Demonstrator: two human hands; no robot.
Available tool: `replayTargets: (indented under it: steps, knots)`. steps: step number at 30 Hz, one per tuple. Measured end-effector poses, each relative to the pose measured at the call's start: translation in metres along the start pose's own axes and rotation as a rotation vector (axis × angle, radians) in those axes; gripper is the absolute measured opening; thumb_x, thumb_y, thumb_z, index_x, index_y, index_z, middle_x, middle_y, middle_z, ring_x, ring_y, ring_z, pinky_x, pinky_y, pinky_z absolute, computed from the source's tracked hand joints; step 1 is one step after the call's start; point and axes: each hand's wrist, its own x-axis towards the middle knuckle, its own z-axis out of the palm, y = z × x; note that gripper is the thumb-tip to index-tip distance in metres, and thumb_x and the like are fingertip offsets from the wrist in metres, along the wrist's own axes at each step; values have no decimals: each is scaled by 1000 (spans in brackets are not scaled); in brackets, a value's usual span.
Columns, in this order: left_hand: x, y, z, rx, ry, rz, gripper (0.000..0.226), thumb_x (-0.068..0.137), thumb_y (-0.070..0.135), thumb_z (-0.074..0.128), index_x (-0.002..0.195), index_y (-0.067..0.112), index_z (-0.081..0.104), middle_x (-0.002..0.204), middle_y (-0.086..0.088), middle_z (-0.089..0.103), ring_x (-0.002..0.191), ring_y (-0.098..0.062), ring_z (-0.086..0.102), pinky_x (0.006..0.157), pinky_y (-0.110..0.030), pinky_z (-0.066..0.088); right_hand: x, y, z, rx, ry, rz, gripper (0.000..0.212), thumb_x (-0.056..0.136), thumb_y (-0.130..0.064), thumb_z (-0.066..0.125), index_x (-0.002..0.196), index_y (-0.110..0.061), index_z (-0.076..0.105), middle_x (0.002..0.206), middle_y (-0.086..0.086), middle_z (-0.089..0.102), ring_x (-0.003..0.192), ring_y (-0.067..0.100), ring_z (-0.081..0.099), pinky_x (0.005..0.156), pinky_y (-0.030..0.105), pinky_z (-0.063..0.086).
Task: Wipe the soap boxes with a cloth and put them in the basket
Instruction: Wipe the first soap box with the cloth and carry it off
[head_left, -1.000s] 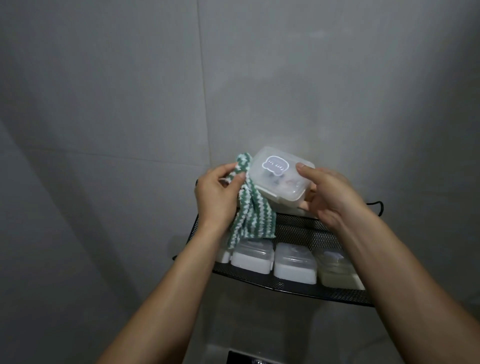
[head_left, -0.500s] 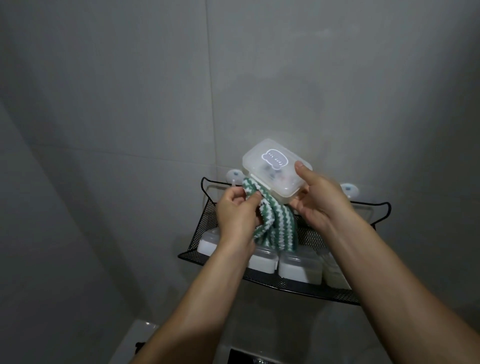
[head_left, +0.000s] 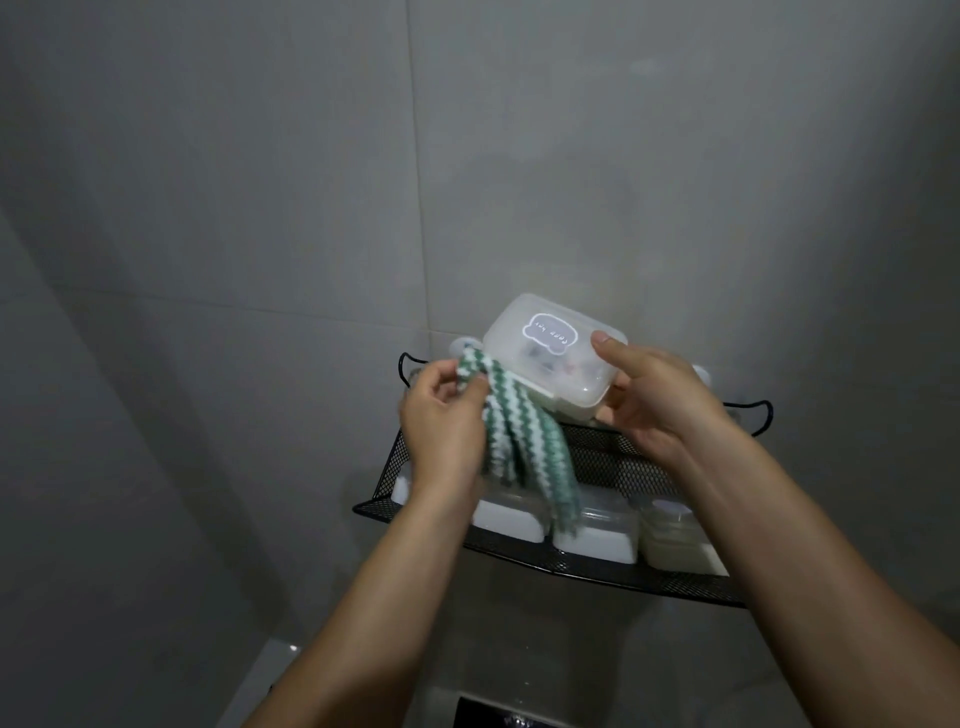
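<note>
The only lettering in sight is on the lid of the soap box (head_left: 550, 358): a small white cloud-shaped label (head_left: 551, 339) with a short line of print. From here it appears upside down and too blurred to make out. No other text is legible.

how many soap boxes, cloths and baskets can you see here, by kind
soap boxes: 5, one held and four in the basket
cloths: 1
baskets: 1
total: 7
</note>
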Motion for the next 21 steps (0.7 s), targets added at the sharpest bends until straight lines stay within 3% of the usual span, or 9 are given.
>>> replayTargets:
  steps: [2,4,9,13,16,19,21]
  knots:
    - [16,7,-7,14,1,24,22,88,-1,65,85,21,70,83,-2,74,72,-15,68,60,-24,55,-4,1,-4,-31,-32,43,10,92,-13,66,100,-7,62,88,13,73,67,20,71,52,34,60]
    - [28,14,-11,1,-98,-1,26,90,-1,64,84,23,74,84,0,76,74,-15,71,66,-28,59,-7,2,-6,-72,-63,82,10,91,-13,66,100,-7,64,89,14,73,70,21,70,50,32,59]
    - [40,21,-22,-45,-364,-191,19,94,3,60,100,12,75,88,-12,76,71,-17,72,63,-27,58,-11,0,-10,-6,-39,122,11,91,-12,67,99,-6,64,94,16,73,69,22,73,55,38,62]
    - [35,14,-25,-219,-393,-369,22,95,7,58,113,-2,67,88,-14,73,70,-19,68,66,-30,59,-10,-1,-11,26,-14,62,15,93,-13,65,107,-12,62,92,9,70,66,18,72,49,36,59]
    - [30,13,-26,-259,-468,-390,33,85,20,70,110,-1,69,89,-11,73,73,-19,68,70,-32,59,-10,-3,-11,-97,22,-67,21,97,-16,61,117,-23,60,92,3,66,59,12,66,46,30,55]
    - [29,15,-25,-201,-451,-366,37,72,19,77,102,0,68,86,-13,71,71,-20,69,67,-31,59,-10,-2,-9,-251,11,-161,18,100,-19,57,115,-15,66,97,3,66,60,11,62,46,25,51]
    - [28,16,-24,-189,-406,-371,36,73,16,77,103,-3,67,85,-14,70,70,-21,68,66,-31,59,-10,0,-9,-307,10,-184,22,100,-20,58,115,-8,68,94,5,68,64,13,62,51,26,53]
